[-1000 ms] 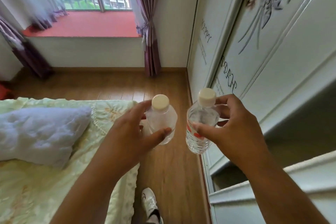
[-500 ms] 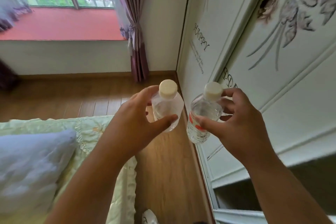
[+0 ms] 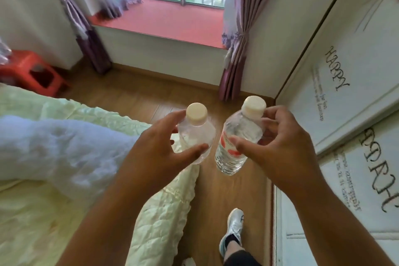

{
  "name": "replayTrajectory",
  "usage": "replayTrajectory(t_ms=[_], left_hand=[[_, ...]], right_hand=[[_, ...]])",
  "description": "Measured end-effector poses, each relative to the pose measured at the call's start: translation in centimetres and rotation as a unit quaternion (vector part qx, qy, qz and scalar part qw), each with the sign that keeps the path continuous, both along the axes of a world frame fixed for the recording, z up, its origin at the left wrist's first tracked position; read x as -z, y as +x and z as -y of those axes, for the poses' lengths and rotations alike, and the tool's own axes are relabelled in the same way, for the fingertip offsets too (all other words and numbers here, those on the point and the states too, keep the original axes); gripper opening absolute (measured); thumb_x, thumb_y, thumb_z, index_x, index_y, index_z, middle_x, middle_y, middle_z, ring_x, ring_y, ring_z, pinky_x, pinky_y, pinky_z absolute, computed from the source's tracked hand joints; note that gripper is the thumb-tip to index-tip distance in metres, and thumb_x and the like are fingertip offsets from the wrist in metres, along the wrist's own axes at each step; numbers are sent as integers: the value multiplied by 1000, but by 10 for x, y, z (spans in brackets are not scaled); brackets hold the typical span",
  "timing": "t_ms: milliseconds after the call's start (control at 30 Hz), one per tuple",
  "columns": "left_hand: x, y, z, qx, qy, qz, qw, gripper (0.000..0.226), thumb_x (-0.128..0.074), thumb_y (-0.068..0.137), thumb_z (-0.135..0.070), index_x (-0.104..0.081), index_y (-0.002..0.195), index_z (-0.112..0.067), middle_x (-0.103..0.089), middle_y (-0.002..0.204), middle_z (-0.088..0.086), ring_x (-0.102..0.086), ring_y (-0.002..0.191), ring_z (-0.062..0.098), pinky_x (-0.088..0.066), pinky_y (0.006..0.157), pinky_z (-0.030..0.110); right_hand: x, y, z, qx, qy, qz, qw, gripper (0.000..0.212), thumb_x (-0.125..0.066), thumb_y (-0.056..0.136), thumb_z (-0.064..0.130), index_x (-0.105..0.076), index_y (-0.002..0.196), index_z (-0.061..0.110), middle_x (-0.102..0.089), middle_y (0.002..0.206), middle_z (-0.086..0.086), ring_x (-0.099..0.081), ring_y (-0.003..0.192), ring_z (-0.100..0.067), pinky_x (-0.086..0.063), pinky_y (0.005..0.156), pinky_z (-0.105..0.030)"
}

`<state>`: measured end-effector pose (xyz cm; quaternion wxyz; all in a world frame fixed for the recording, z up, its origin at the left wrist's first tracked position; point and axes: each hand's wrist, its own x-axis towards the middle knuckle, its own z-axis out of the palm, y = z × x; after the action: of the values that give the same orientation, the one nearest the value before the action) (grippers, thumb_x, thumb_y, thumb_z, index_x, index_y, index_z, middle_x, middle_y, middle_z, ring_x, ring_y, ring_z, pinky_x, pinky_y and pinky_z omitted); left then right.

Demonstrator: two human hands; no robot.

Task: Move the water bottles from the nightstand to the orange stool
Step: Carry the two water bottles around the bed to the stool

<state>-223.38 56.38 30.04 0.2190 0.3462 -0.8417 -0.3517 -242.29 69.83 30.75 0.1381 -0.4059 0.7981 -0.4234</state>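
Head view: the left hand (image 3: pixel 155 153) holds one water bottle (image 3: pixel 195 134) in a closed grip, thumb across the front of the body and fingers behind, just below the cap. The right hand (image 3: pixel 278 147) grips the second water bottle (image 3: pixel 235 147) the same way; its base hangs below the grip, tilted inward. The two bottles sit just beside each other, apart, above the floor (image 3: pixel 233 190) beside the bed (image 3: pixel 54 211). The orange stool (image 3: pixel 32 71) stands well apart from both grips, far to the left. Carry step: keep both grips firm, bottles upright and separated, and turn left toward the stool.
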Motion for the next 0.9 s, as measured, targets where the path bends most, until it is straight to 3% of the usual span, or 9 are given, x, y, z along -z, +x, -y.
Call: replayTrajectory(t_ms=[100,200,333,433,567,733,900], left_hand=[[-5,-18,14,-32,-9,-3,999,76,-72,69,-65,-45,136,-42,-54,129,-27,-55,110,-3,-49,87,16],[-15,-48,26,-51,-24,9,998,78,-72,69,-65,-45,138,-40,-56,130,-25,-56,111,-3,-52,89,22],[-26,-100,42,-57,-44,11,997,78,-72,70,-65,-46,139,-38,-57,131,-21,-56,112,-2,-54,89,26],[-30,-138,47,-70,-53,-6,996,76,-71,69,-66,-47,136,-39,-57,128,-24,-56,109,-6,-52,85,19],[-34,-183,50,-56,-62,-3,996,78,-68,66,-69,-45,136,-42,-51,124,-28,-53,103,-11,-45,80,10],[-37,-231,61,-27,-76,10,997,80,-66,65,-73,-43,136,-45,-51,122,-28,-56,103,-4,-49,80,16],[-29,-283,80,21,-70,14,997,79,-68,66,-72,-42,137,-46,-49,119,-31,-54,97,-12,-49,79,16]], right_hand=[[0,-25,31,-44,-17,12,999,71,-79,59,66,-47,118,41,-62,117,22,-67,96,-5,-45,72,-6],[-6,-61,55,-71,-38,22,997,74,-76,57,71,-48,119,42,-60,115,26,-65,89,4,-44,63,0],[-15,-118,72,-79,-56,16,995,74,-76,57,70,-48,119,41,-59,114,25,-61,90,9,-44,66,-1],[-22,-161,77,-79,-53,-19,995,74,-78,61,69,-49,122,39,-59,112,26,-58,87,15,-44,71,-5],[-30,-209,79,-63,-50,-42,996,71,-81,64,65,-51,121,36,-61,109,24,-60,85,11,-47,70,-6],[-33,-252,73,-22,-54,-36,998,70,-83,65,60,-51,123,35,-65,116,20,-67,93,-1,-50,70,-5],[-26,-286,68,20,-52,-45,997,66,-81,65,60,-49,118,37,-60,110,24,-63,88,5,-44,65,2]])
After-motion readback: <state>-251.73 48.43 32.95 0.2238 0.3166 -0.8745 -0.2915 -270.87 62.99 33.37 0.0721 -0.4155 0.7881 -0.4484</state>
